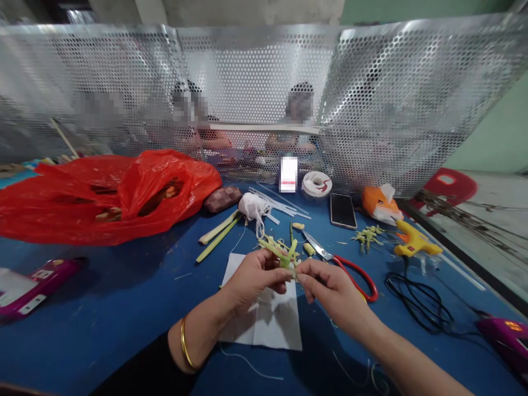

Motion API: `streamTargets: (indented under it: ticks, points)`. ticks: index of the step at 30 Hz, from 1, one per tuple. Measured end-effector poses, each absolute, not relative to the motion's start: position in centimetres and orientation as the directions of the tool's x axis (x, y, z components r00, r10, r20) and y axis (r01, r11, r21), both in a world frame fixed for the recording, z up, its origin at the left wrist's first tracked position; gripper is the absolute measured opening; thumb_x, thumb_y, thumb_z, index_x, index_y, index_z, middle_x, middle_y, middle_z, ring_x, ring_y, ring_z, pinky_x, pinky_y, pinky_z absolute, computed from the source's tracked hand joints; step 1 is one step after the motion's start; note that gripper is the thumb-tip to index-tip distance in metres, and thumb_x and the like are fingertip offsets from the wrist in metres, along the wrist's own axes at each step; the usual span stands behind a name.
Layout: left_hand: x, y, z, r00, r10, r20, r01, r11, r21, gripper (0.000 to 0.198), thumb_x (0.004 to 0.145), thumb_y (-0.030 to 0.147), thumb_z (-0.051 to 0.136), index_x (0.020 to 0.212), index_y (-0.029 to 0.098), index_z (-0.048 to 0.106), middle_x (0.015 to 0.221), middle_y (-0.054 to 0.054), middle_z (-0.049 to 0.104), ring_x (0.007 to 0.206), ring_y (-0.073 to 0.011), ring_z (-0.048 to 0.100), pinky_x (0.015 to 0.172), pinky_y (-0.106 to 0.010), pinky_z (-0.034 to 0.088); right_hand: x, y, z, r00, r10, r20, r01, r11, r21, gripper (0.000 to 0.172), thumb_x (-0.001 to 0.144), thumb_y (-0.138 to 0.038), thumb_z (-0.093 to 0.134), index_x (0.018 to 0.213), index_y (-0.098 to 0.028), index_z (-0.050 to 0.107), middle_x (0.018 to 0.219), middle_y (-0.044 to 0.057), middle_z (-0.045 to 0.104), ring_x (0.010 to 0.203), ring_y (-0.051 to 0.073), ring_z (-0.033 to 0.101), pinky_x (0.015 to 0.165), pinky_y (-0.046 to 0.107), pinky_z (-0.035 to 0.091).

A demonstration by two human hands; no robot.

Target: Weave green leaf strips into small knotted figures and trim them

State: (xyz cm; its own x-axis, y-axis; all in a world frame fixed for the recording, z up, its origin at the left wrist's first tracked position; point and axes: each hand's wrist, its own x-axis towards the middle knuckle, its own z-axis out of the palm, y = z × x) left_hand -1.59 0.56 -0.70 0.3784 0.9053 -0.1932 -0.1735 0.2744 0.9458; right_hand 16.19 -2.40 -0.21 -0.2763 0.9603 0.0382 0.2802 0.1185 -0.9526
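Observation:
Over the folded white paper (278,324), my left hand (251,280) is closed on a light green plant piece (287,257) with several splayed strips. My right hand (330,286) pinches at the base of the same piece; whether thread lies between its fingertips is too small to tell. Pale green and yellowish scraps lie just behind my fingers. To the right rest scissors (357,278) with red handles, blades half hidden among the scraps. A tangled bundle of white thread (253,208) lies beyond my left hand, beside two cut green stalks (218,239).
A red plastic bag (103,198) fills the far left, near a purple device (45,289). On the right are a phone (342,210), a tape roll (317,184), a yellow glue gun (416,242) and a black cord (421,308). Perforated metal panels (256,71) stand behind.

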Motion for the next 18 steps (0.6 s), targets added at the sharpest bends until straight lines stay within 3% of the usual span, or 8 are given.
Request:
streamTargets:
  ticks: [5,9,14,18]
  points:
    - [-1.4,0.8,-0.9,0.371,0.924,-0.094,-0.032,0.114,0.993,0.018,0.075,0.031,0.071,0.074,0.016,0.060,0.060,0.001,0.062,0.050,-0.0103,0.057,0.053,-0.024,0.046,16.0,-2.5,-0.2,-0.267,0.960,0.086,0.341,0.177,-0.923,0.023,0.091,-0.032,0.048,0.078,-0.019,0.062,0.060,-0.003,0.049,0.057,0.013,0.046,0.055,0.024,0.038]
    - [-1.3,0.6,-1.5,0.343,0.939,-0.011,0.000,0.011,1.000,0.018,0.081,0.031,0.065,0.074,0.017,0.058,0.061,0.002,0.059,0.053,-0.0108,0.057,0.054,-0.024,0.046,15.9,-2.8,-0.3,-0.261,0.954,0.149,0.387,0.245,-0.889,0.024,0.093,-0.033,0.048,0.077,-0.020,0.060,0.064,-0.001,0.052,0.057,0.014,0.046,0.056,0.025,0.039]
    - [-0.8,0.4,-1.8,0.277,0.960,-0.049,-0.050,0.066,0.997,0.018,0.079,0.032,0.066,0.075,0.016,0.059,0.062,0.002,0.059,0.053,-0.0114,0.057,0.055,-0.025,0.047,15.8,-3.4,-0.6,-0.294,0.922,0.252,0.456,0.367,-0.811,0.024,0.094,-0.029,0.046,0.077,-0.020,0.060,0.069,0.001,0.055,0.063,0.015,0.049,0.061,0.026,0.039]
    - [-0.8,0.4,-1.2,0.300,0.946,-0.122,-0.141,0.171,0.975,0.024,0.078,0.038,0.068,0.077,0.016,0.061,0.061,0.002,0.061,0.053,-0.0107,0.057,0.056,-0.024,0.046,15.8,-3.1,-0.8,-0.225,0.962,0.157,0.354,0.231,-0.906,0.030,0.094,-0.037,0.049,0.071,-0.019,0.058,0.065,0.000,0.053,0.062,0.015,0.048,0.059,0.025,0.038]
